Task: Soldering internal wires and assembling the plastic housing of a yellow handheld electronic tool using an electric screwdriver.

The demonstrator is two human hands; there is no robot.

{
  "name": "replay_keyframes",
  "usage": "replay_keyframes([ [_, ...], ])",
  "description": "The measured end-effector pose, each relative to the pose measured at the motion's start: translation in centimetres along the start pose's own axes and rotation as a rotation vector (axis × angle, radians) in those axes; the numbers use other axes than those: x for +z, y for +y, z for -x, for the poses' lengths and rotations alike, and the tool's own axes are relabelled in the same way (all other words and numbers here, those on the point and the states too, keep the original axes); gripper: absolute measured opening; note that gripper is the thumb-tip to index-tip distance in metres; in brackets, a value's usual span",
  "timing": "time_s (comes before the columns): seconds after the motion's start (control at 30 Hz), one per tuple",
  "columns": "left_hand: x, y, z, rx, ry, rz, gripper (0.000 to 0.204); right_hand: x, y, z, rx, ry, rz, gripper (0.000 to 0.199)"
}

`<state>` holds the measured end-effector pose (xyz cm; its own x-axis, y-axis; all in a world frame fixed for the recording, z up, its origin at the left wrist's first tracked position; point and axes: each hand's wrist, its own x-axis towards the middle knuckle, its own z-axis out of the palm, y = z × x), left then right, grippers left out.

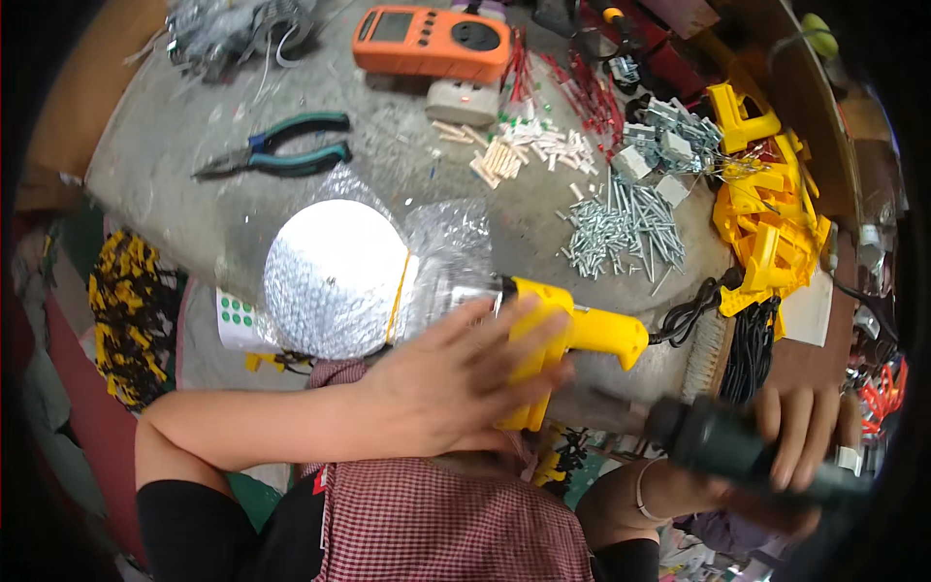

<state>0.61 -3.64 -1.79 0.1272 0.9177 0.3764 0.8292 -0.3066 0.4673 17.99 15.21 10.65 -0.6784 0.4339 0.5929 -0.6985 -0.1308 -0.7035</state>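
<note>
My left hand [456,378] reaches across my body and lies over the yellow handle [582,330] of a lamp with a large round silver reflector [335,279], which lies on its side on the grey bench. Clear plastic wrap [451,242] sits around the lamp's neck. My right hand [795,427] is at the lower right, its fingers closed around a dark green power screwdriver [722,441], whose tip points left toward the yellow handle. A black cord [693,310] runs from the handle's end.
A heap of silver screws [621,228] lies behind the lamp. Yellow plastic parts [766,204] pile up at the right. Green-handled pliers [281,150], an orange multimeter [432,41], small wooden pegs [514,150] and red-wired parts [582,92] lie farther back. Yellow-and-black pieces [126,320] sit at the left.
</note>
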Motion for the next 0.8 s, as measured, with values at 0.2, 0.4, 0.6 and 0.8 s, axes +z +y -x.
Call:
replay_keyframes([
  [0.2,-2.5,-2.0,0.5,-0.396,-0.061,-0.295,0.079,-7.5,2.8,3.4,0.005,0.589,-0.266,0.037],
  [0.4,-3.5,-3.6,-1.2,-0.282,-0.116,-0.288,0.08,-9.5,6.0,5.2,-0.056,0.706,-0.423,0.035],
  [0.6,-3.4,-4.4,-2.4,-0.293,-0.13,-0.028,0.079,-8.8,6.8,4.9,-0.063,0.839,-0.337,0.035],
  [0.8,-3.0,-4.7,-2.2,-0.303,-0.088,0.045,0.073,-7.5,7.7,4.2,-0.03,0.901,-0.278,0.034],
])
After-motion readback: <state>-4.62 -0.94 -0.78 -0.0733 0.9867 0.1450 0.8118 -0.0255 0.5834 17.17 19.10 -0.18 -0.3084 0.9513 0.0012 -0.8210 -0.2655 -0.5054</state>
